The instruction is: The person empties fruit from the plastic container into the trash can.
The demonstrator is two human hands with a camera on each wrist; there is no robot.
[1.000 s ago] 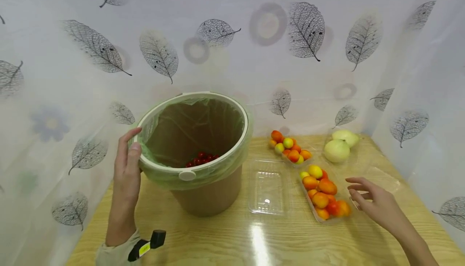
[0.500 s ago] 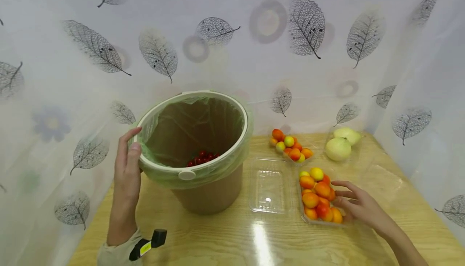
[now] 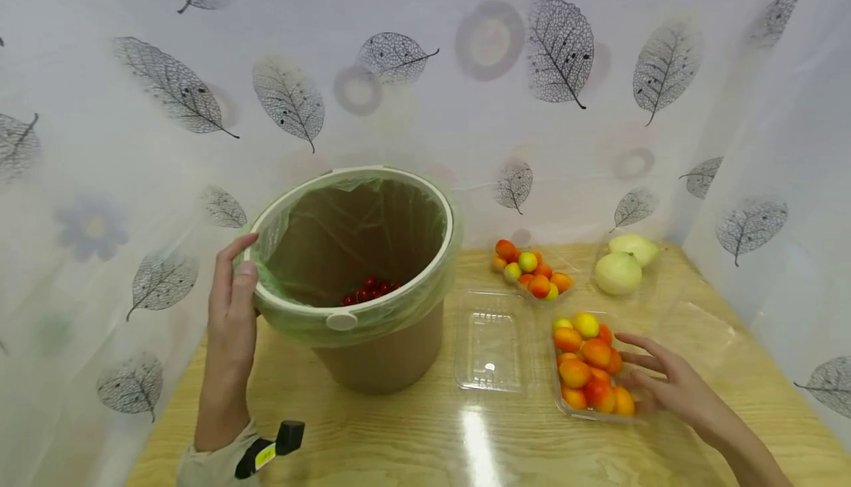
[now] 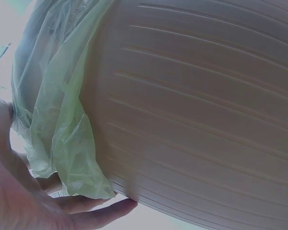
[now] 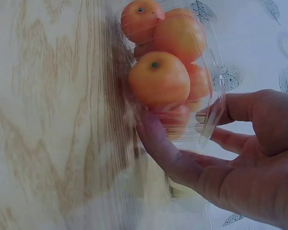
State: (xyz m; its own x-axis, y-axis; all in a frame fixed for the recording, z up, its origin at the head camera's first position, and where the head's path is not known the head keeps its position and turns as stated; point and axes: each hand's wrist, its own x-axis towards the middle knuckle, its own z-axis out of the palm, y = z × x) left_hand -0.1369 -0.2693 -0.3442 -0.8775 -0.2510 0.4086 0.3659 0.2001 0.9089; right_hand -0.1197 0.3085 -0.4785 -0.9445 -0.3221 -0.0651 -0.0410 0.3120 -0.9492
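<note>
A brown ribbed trash bin (image 3: pixel 385 365) with a pale rim stands tilted on the table. Its green plastic liner (image 3: pixel 399 324) folds over the rim, and small red round fruits (image 3: pixel 372 291) lie inside. My left hand (image 3: pixel 231 317) grips the rim at the left, thumb at the near side; some of its fingers pass behind the liner in the left wrist view. My right hand (image 3: pixel 671 380) holds the right end of a clear plastic tray (image 3: pixel 588 414) close over the table. Orange and yellow fruits (image 3: pixel 575 372) fill this tray.
Between bin and fruit tray lies a clear plastic container (image 3: pixel 492 376). Behind it sits another heap of orange and yellow fruits (image 3: pixel 535 273) in clear packaging. Two pale green melons (image 3: pixel 618 274) are at the back right. A leaf-printed curtain (image 3: pixel 412 125) encloses the wooden table.
The fruit tray has turned straighter; it shifted left, then slightly back right and nearer, my right hand moving with it. My left hand and the bin have stayed put.
</note>
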